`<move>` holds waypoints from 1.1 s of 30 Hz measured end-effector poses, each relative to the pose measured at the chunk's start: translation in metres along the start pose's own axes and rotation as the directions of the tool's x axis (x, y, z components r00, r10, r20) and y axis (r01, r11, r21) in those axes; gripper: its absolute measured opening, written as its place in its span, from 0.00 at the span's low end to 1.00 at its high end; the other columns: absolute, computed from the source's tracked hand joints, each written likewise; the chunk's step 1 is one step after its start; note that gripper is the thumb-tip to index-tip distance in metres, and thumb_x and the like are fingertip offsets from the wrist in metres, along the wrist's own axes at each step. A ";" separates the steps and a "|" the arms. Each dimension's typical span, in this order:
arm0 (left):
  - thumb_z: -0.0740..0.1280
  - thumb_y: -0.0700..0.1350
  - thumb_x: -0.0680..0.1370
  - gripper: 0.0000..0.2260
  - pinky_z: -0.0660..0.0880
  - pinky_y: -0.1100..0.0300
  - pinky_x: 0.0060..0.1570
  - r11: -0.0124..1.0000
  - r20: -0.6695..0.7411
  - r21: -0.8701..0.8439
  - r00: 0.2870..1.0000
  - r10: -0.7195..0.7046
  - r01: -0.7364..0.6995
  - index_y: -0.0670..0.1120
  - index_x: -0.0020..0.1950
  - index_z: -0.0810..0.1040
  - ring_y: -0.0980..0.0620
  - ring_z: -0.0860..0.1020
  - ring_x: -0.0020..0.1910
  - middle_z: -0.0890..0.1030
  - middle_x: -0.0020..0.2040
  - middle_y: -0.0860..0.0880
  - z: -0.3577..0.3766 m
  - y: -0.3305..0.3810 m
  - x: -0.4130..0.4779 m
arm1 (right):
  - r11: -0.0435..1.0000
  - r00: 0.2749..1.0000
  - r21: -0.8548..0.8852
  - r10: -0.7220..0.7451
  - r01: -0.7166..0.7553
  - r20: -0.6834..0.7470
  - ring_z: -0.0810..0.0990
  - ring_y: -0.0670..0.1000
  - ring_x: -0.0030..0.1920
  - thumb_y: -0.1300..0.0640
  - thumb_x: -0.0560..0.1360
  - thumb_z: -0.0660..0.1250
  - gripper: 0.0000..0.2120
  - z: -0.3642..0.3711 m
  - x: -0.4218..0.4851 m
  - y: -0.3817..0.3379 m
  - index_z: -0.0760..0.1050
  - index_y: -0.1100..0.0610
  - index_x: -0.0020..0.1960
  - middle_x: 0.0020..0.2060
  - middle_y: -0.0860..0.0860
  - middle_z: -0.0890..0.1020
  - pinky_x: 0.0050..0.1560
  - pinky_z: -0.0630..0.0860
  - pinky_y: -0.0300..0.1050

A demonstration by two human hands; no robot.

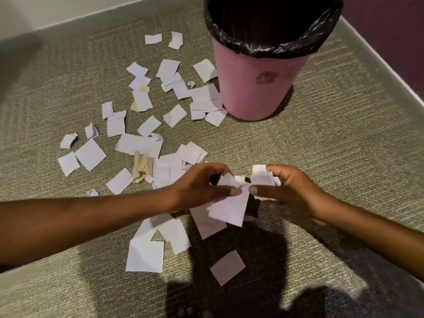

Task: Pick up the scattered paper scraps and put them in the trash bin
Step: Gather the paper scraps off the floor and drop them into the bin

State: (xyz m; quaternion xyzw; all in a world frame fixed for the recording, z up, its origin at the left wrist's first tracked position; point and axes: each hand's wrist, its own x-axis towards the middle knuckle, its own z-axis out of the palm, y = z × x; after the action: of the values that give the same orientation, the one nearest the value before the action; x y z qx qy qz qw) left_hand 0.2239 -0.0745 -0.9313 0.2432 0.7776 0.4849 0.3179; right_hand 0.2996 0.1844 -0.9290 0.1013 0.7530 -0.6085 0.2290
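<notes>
A pink plastic trash bin (254, 86) lined with a black plastic bag (273, 45) stands upright on the grey-green carpeted floor (332, 138), in the corner where a pale baseboard (378, 58) meets a dark purple wall (390, 21). The bin's mouth is open and dark inside; what lies in it cannot be made out.

The white torn paper scraps (137, 143) lie scattered flat on the floor, mostly to the left of the bin and in front of it. Several overlap right at the left foot of the bin, touching its base. Two sit apart, farther back than the rest and left of the bin's rim. A few crumpled beige paper pieces (142, 168) lie among the white ones, well in front of the bin and to its left.

Both bare hands meet in front of the bin, above the floor. The left hand (202, 184) has its grip pinching a bunch of white scraps between thumb and fingers, one larger piece (229, 207) hanging down from it. The right hand (289, 187) has its grip pressed around a small stack of white scraps (261, 175), thumb tip close to the left thumb tip. More white scraps lie on the floor under and before the forearms, the nearest square piece (227, 267) resting in the person's shadow (241, 260).
</notes>
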 end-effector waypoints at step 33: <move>0.69 0.47 0.83 0.13 0.83 0.32 0.56 0.769 -0.175 -0.624 0.935 -0.309 0.137 0.41 0.63 0.73 0.33 0.72 0.70 0.72 0.62 0.38 -0.129 0.223 0.148 | 0.723 0.955 0.667 0.038 0.177 -0.295 0.64 0.72 0.79 0.58 0.78 0.77 0.37 -0.100 0.063 -0.240 0.62 0.63 0.81 0.79 0.69 0.61 0.57 0.86 0.67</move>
State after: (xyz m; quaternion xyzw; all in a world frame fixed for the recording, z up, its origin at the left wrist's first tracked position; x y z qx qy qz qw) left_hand 0.0442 0.0416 -0.7245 -0.0334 0.6418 0.6932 0.3262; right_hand 0.1195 0.2151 -0.7343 0.2375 0.5022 -0.8305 0.0398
